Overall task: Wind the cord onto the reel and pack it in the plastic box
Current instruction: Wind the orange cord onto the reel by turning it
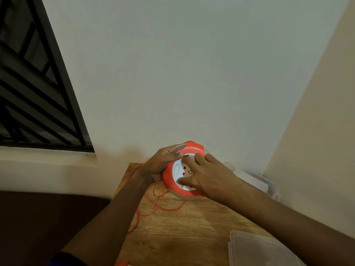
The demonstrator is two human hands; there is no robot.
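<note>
Wooden tabletop (184, 227), corner of pale walls: round orange-and-white plastic cord reel (181, 169) held tilted above it, socket face toward camera. Left hand (160, 164) grips its 9 o'clock rim; right hand (205, 174) presses spread fingers on the face. Loose thin orange cord (153, 206) trails toward 7 o'clock; clear plastic box (255, 181) at 3 o'clock.

No readable text, label or number shows anywhere.
</note>
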